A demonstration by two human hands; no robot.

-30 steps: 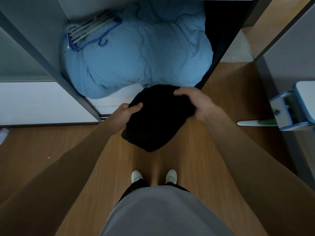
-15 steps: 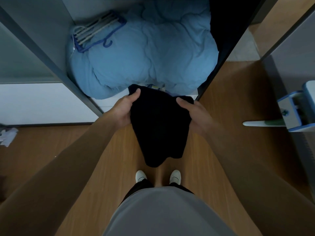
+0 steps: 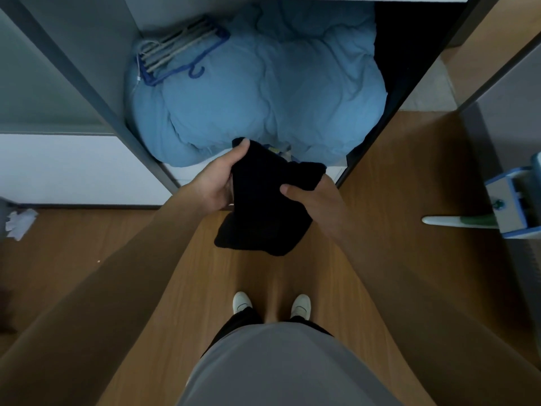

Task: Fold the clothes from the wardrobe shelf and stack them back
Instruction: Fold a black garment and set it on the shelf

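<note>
A black garment (image 3: 263,206) is held up in the air by both hands, just in front of the open wardrobe (image 3: 96,92) and above the wooden floor (image 3: 205,273). Its upper left corner is gripped by the left hand (image 3: 218,183), fingers closed on the cloth with the thumb laid over the top edge. Its right side is clamped by the right hand (image 3: 313,196), thumb pressed onto the front of the fabric and the other fingers hidden behind it. The cloth is bunched between the two grips and hangs loose below them, its lower edge clear of the floor. Behind the garment, the wardrobe compartment is filled by a light blue quilt (image 3: 263,83), and a bundle of clothes hangers (image 3: 178,51) is seen resting on the quilt's upper left. White shoes (image 3: 243,301) are planted on the floor directly below the hanging cloth.
</note>
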